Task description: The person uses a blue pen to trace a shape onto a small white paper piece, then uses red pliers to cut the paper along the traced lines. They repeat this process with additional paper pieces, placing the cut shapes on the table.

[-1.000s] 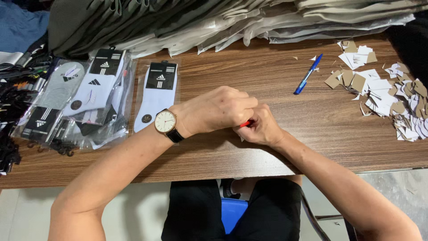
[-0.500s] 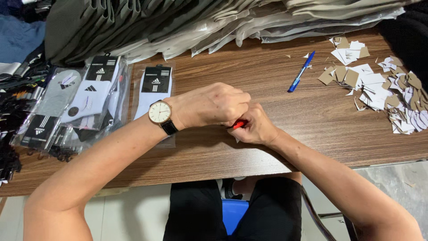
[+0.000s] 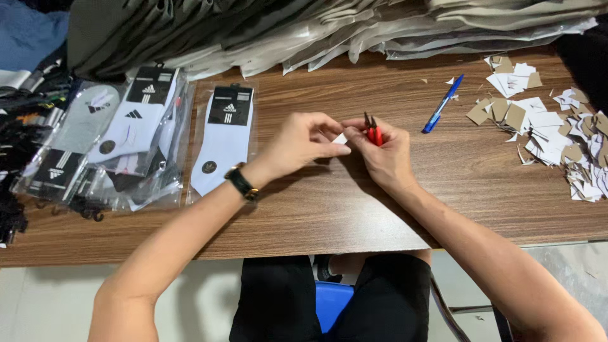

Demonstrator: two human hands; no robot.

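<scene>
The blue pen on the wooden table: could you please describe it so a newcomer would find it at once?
Start at the long brown wooden table and look past the right hand toward the heap of white and brown card scraps. The slim blue pen lies slanted between them, the only blue item on the tabletop.

Both forearms angled inward; left hand with fingertips pinched, palm down, right hand fisted beside it, fingertips almost touching.
</scene>
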